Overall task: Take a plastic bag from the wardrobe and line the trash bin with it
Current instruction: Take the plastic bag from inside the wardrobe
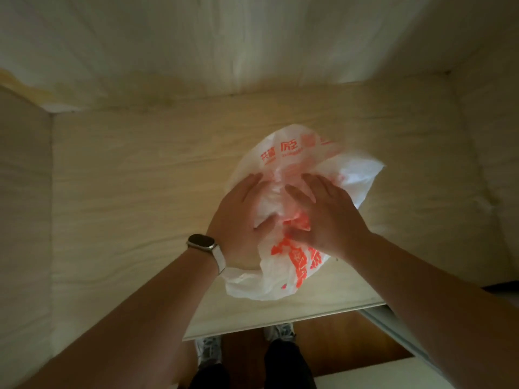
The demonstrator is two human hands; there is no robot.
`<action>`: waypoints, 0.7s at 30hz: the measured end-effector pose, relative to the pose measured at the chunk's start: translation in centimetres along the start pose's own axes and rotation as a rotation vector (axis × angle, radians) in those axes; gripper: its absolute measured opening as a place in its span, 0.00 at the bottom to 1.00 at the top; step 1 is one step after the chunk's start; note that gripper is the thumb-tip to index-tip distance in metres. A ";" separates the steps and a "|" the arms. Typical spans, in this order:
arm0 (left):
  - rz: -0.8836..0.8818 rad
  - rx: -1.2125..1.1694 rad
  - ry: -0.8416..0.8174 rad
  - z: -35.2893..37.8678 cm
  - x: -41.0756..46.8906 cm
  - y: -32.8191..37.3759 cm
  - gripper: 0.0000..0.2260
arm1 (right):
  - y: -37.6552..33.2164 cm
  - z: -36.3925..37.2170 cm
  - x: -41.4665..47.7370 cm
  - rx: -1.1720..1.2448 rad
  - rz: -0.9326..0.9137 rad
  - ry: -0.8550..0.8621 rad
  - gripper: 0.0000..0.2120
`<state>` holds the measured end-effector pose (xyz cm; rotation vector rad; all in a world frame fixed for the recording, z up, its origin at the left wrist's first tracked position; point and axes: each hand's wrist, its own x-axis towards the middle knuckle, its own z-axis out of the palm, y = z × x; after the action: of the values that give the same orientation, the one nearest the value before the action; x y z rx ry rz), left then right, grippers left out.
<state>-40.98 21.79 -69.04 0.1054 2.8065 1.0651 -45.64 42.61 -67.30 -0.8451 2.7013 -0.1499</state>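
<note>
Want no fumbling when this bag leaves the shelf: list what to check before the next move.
1. Plastic bag lies on the wardrobe shelf within reach: ok.
2. Left hand and right hand both touch the bag: ok.
3. Firm grip: not ok for the right, fingers spread flat on top; left cannot tell.
4. Bag opening or handles found: cannot tell, it is crumpled.
5. Trash bin in sight: not ok, not in view.

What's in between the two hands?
The crumpled white plastic bag with orange print sits between the left hand and right hand, on the wardrobe shelf; the head view shows it.
</note>
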 end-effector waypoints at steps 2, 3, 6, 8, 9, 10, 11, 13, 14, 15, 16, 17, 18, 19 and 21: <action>-0.040 0.002 0.072 -0.5 -2.3 -0.1 0.34 | -0.5 0.8 0.0 0.016 0.045 -0.012 0.37; -0.078 -0.004 0.071 -0.9 -3.6 0.0 0.38 | -0.9 1.1 0.0 0.026 0.072 -0.007 0.35; -0.167 -0.040 -0.122 -1.4 -7.9 0.7 0.49 | -2.2 2.1 -0.1 0.050 0.148 0.048 0.32; -0.115 0.053 -0.252 -1.0 -10.0 1.3 0.52 | -3.0 2.6 0.0 0.064 0.196 0.074 0.31; -0.082 0.119 -0.282 -0.6 -10.6 1.4 0.53 | -3.3 2.8 0.1 0.067 0.214 0.079 0.31; -0.062 0.180 -0.286 -0.1 -11.0 1.3 0.53 | -3.6 2.9 0.1 0.071 0.228 0.084 0.31; -0.064 0.225 -0.273 0.3 -10.9 1.1 0.53 | -3.9 3.0 0.2 0.076 0.238 0.090 0.31; -0.103 0.289 -0.226 0.8 -10.2 0.0 0.53 | -4.1 3.1 0.1 0.089 0.243 0.098 0.30; -0.126 0.316 -0.194 0.9 -9.6 -0.8 0.53 | -4.2 3.2 0.1 0.092 0.244 0.098 0.30; -0.140 0.346 -0.156 1.0 -9.0 -1.6 0.53 | -4.2 3.2 -0.1 0.091 0.245 0.098 0.29; -0.145 0.377 -0.129 1.0 -8.3 -2.5 0.53 | -4.2 3.3 -0.2 0.090 0.241 0.100 0.29; -0.146 0.401 -0.114 1.0 -7.7 -3.3 0.52 | -4.2 3.4 -0.4 0.089 0.233 0.106 0.28; -0.141 0.415 -0.098 0.9 -7.1 -3.9 0.50 | -4.2 3.5 -0.6 0.092 0.221 0.111 0.26; -0.131 0.419 -0.080 0.8 -6.6 -4.3 0.48 | -4.2 3.5 -0.8 0.097 0.213 0.111 0.25; -0.110 0.422 -0.037 0.8 -5.8 -4.9 0.44 | -4.4 3.6 -1.0 0.111 0.207 0.101 0.23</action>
<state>-35.20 17.97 -72.32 0.0132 2.9167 0.4321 -41.32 39.54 -69.60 -0.5353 2.8225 -0.3001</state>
